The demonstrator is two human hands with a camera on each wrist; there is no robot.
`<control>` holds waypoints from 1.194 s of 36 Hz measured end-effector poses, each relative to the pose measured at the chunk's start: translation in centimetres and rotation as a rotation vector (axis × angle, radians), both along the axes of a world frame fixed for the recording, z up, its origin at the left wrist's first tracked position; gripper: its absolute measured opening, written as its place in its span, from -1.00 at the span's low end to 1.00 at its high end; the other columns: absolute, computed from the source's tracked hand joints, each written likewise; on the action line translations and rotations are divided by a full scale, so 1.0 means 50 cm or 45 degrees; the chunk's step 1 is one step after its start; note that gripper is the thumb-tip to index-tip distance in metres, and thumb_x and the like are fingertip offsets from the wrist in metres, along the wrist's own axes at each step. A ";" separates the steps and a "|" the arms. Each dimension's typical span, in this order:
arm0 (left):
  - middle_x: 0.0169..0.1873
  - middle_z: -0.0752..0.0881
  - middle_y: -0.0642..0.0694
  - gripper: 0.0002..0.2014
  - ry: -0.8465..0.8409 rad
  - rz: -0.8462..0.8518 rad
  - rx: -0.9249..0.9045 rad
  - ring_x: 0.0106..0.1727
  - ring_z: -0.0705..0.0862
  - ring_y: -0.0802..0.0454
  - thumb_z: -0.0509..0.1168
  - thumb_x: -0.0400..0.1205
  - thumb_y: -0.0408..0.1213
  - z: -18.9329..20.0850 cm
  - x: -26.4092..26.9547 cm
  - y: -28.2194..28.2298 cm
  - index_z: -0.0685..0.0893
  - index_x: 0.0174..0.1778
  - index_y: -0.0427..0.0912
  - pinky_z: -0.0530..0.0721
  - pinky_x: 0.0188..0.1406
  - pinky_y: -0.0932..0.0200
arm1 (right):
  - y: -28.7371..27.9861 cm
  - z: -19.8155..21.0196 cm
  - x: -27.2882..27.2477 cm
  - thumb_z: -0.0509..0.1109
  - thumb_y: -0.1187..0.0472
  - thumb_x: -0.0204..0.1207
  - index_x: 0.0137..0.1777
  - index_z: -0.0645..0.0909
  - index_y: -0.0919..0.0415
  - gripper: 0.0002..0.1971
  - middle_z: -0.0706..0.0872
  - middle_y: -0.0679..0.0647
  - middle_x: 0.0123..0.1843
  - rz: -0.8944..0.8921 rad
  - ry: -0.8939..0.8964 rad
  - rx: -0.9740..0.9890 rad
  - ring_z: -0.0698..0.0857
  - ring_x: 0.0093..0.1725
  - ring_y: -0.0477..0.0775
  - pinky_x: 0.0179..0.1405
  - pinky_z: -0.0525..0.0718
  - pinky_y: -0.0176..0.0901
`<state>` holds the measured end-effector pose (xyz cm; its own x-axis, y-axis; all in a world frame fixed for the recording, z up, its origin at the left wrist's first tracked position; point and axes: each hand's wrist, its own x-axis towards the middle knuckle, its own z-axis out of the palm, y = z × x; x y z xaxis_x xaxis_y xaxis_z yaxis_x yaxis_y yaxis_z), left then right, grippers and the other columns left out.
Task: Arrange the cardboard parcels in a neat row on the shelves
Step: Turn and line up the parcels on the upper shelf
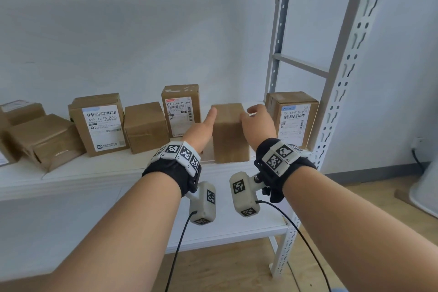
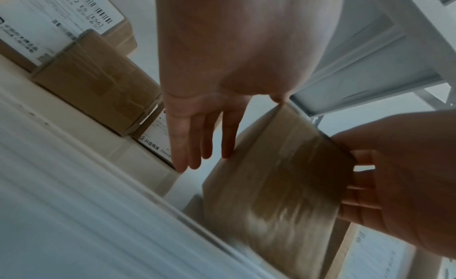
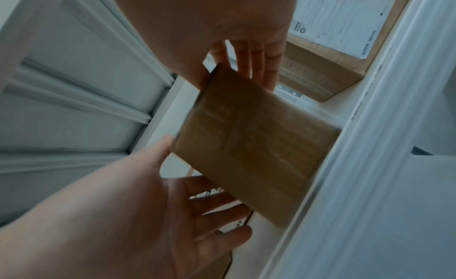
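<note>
Several cardboard parcels are already stood along the back of the shelf (image 1: 99,173): a parcel with the label 540 (image 1: 99,125), a plain box (image 1: 145,127), a tall parcel with the label 822 (image 1: 181,110) and, at the far right beside the upright post (image 1: 341,92), a parcel with the label 700 (image 1: 292,117); at the far left some parcels (image 1: 45,140) are seen lying at an angle and partly one on another, so this part is judged not yet in order. The row is therefore only partly made.

A plain parcel (image 1: 228,133) is placed upright near the front edge, between the 822 and the 700 parcel, forward of their line; it is blurred, and whether its base rests on the shelf cannot be told.

The left hand (image 1: 201,131) is kept flat, with straight fingers laid against the left side of this parcel; the right hand (image 1: 259,123) is also spread, the thumb over the top edge and the fingers (image 2: 362,185) along the right side; the parcel is thus pressed between two flat palms, not pinched.
</note>
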<state>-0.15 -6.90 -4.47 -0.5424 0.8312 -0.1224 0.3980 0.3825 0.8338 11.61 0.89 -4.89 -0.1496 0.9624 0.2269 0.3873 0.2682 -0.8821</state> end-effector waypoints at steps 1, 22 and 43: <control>0.32 0.61 -0.24 -0.06 -0.033 0.008 0.007 0.14 0.68 -0.19 -0.19 0.57 0.47 -0.002 -0.003 0.000 0.41 0.56 -0.25 0.69 0.22 -0.15 | -0.004 -0.003 0.000 0.17 0.13 0.63 0.34 0.49 0.15 -0.69 0.63 0.11 0.25 0.025 -0.007 0.002 0.67 0.07 0.12 -0.07 0.59 -0.11; 0.30 0.59 -0.28 -0.78 -0.243 0.105 0.208 0.24 0.65 -0.36 0.08 0.75 -0.43 -0.010 -0.031 -0.008 0.53 0.21 -0.12 0.78 -0.01 -0.25 | 0.012 -0.064 0.004 0.13 0.02 0.60 0.12 0.55 0.29 -0.65 0.69 0.14 -0.04 0.067 -0.139 -0.320 0.68 -0.11 0.12 0.01 0.76 0.07; 0.06 0.77 -0.21 -0.56 -0.114 -0.011 0.178 -0.09 0.80 -0.15 0.31 0.62 -0.09 -0.008 0.005 0.016 0.62 0.31 -0.33 0.82 -0.19 0.03 | 0.015 -0.034 0.040 0.32 0.03 0.52 0.36 0.54 0.09 -0.58 0.68 0.03 0.19 0.147 -0.032 -0.056 0.72 -0.05 -0.04 -0.11 0.75 -0.16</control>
<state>0.11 -6.08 -4.87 -0.5272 0.8481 -0.0532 0.3222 0.2575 0.9110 13.61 1.65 -6.61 -0.2654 0.9472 0.1798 0.3782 0.2738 -0.8843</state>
